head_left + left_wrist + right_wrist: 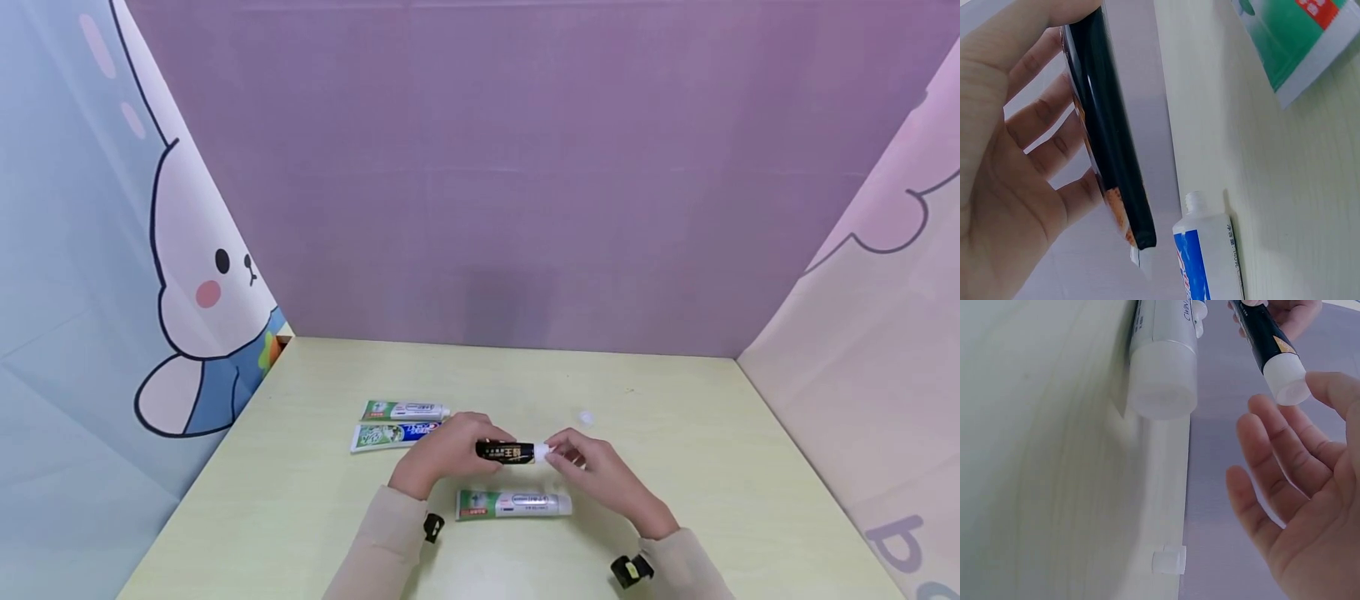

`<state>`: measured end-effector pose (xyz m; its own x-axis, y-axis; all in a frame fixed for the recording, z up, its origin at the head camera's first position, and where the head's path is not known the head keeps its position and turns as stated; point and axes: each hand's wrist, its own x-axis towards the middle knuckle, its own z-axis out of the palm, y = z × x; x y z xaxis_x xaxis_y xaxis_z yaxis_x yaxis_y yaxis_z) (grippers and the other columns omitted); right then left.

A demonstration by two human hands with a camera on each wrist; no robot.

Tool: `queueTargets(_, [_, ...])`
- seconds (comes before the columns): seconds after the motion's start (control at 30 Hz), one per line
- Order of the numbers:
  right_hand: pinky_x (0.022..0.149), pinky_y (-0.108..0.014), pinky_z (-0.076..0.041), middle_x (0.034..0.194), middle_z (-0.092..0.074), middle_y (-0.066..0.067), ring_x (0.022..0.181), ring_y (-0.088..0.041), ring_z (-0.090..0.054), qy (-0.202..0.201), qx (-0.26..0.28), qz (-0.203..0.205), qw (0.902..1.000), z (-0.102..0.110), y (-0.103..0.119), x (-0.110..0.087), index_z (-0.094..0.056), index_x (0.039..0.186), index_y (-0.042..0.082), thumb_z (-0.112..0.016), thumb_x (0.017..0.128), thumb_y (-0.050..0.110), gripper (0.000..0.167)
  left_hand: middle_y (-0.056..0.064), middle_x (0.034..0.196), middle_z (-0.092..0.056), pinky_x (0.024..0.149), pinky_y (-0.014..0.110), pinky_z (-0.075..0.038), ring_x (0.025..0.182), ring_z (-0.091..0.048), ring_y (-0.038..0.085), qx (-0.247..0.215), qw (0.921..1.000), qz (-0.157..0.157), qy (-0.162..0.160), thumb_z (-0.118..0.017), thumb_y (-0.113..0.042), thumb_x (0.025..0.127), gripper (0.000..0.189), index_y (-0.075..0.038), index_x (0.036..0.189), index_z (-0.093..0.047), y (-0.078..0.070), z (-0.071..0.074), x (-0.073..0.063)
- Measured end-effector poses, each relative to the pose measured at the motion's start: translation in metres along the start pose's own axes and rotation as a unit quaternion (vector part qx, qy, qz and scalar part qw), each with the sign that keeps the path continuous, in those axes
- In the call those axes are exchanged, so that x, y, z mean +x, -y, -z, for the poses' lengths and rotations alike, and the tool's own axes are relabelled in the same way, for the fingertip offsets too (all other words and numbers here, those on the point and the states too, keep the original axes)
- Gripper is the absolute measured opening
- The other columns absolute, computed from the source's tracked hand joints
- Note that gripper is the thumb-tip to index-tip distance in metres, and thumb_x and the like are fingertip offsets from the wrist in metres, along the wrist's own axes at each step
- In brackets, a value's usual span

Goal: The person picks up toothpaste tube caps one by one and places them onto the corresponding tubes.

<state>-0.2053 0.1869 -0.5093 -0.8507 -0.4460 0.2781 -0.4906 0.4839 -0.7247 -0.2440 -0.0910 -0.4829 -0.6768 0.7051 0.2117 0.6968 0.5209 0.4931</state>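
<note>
Two pale sleeves (384, 537) are nearest, and from them the left grip (453, 446) is closed, thumb against fingers, on one black tube (506, 452), while the right grip (600, 471) pinches its white cap (542, 452) by the thumb and a finger. This tube is held above the table (300, 508), its capped end pointing out of the left grip towards the right. On the table lie two green-and-white tubes (513, 504), one blue-and-green tube (395, 436) and one loose cap (586, 417).
</note>
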Motion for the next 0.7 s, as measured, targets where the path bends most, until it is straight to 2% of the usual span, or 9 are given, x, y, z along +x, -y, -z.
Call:
queueTargets(0.2, [0.071, -0.028, -0.054, 0.094, -0.070, -0.007, 0.081, -0.024, -0.066, 0.017, 0.006, -0.020, 0.9996, 0.0001, 0.0003, 0.0000, -0.065, 0.111, 0.013, -0.057, 0.104, 0.027, 0.017, -0.016, 0.100, -0.070, 0.080, 0.021, -0.050, 0.083, -0.058, 0.000, -0.005, 0.9999, 0.008, 0.005, -0.081, -0.015, 0.082, 0.035, -0.024, 0.115, -0.077, -0.0011, 0.0001, 0.0003])
queueTargets(0.33, [0.071, -0.029, -0.053, 0.092, -0.070, -0.006, 0.081, -0.020, -0.066, 0.021, 0.000, -0.027, 0.9994, 0.0003, 0.0021, 0.0013, -0.065, 0.105, 0.015, -0.052, 0.106, 0.030, 0.019, -0.016, 0.101, -0.069, 0.081, 0.022, -0.050, 0.084, -0.058, 0.001, -0.008, 0.9999, 0.012, 0.008, -0.081, -0.016, 0.083, 0.035, -0.025, 0.116, -0.077, -0.0014, 0.0007, 0.0010])
queueTargets(0.43, [0.072, -0.031, -0.053, 0.090, -0.069, -0.003, 0.082, -0.017, -0.065, 0.023, -0.009, -0.037, 0.9990, -0.0001, 0.0028, 0.0026, -0.065, 0.098, 0.014, -0.047, 0.108, 0.033, 0.028, -0.016, 0.102, -0.069, 0.082, 0.022, -0.050, 0.085, -0.058, 0.000, -0.005, 0.9999, 0.010, 0.010, -0.082, -0.016, 0.083, 0.035, -0.025, 0.117, -0.077, -0.0013, 0.0008, 0.0014])
queueTargets(0.7, [0.074, -0.034, -0.053, 0.083, -0.066, 0.006, 0.080, -0.018, -0.064, 0.027, -0.026, -0.048, 0.9981, -0.0031, 0.0038, 0.0069, -0.065, 0.084, 0.016, -0.038, 0.110, 0.033, 0.041, -0.016, 0.101, -0.069, 0.082, 0.022, -0.050, 0.085, -0.058, 0.000, 0.000, 0.9999, 0.008, 0.009, -0.082, -0.018, 0.083, 0.036, -0.025, 0.118, -0.076, -0.0009, -0.0010, 0.0015])
